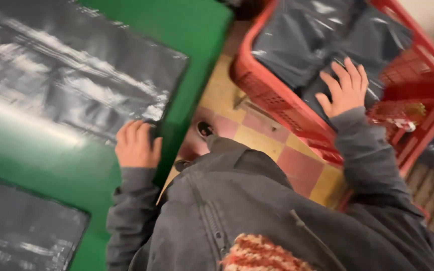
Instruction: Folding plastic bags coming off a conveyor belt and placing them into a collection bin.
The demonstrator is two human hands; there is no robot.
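My left hand [136, 145] grips the near corner of a large dark grey plastic bag [71, 75] that lies flat on a green table [197, 45]. Its fingers curl over the bag's edge. My right hand [346, 89] reaches into a red plastic crate [272, 95] on my right. That hand lies flat with fingers spread on a dark grey plastic bag [307, 35], one of several piled in the crate. Both arms wear dark grey sleeves.
A second dark plastic bag [21, 226] lies at the table's near left. Between table and crate the floor [257, 135] has red and yellow tiles. My dark jacket fills the lower middle. A wooden pallet [433, 185] shows at the right edge.
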